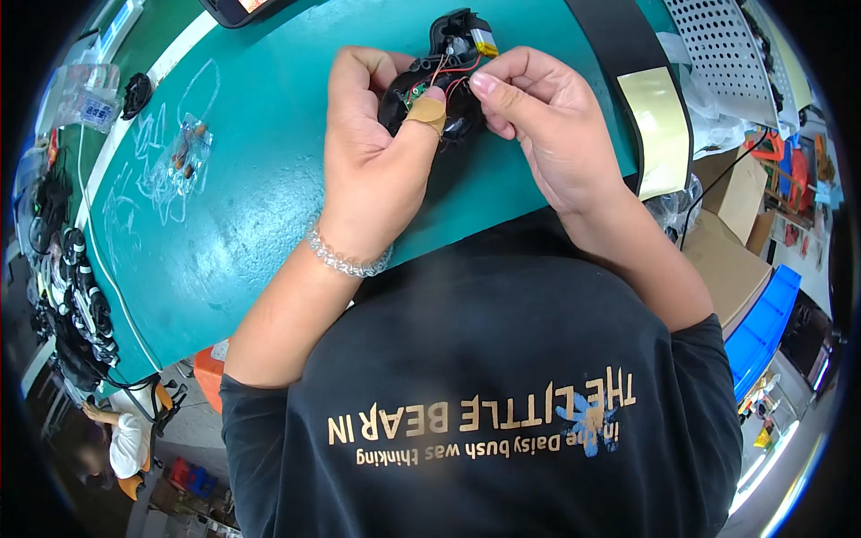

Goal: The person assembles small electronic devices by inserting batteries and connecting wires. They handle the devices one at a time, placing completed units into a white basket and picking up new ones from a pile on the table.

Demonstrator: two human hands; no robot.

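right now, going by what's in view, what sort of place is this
Probably an electronics assembly or repair workshop: the left hand holds an opened, wired black device over a green table, with a heap of black-and-white items at its left.

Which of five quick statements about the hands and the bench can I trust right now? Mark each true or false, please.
1. The left hand holds the black device. True.
2. The right hand wears the tan wrap. False: it is on the left thumb.
3. Red wires show on the device. True.
4. The bench top is red. False: it is green.
5. The small clear bag lies to the left of both hands. True.
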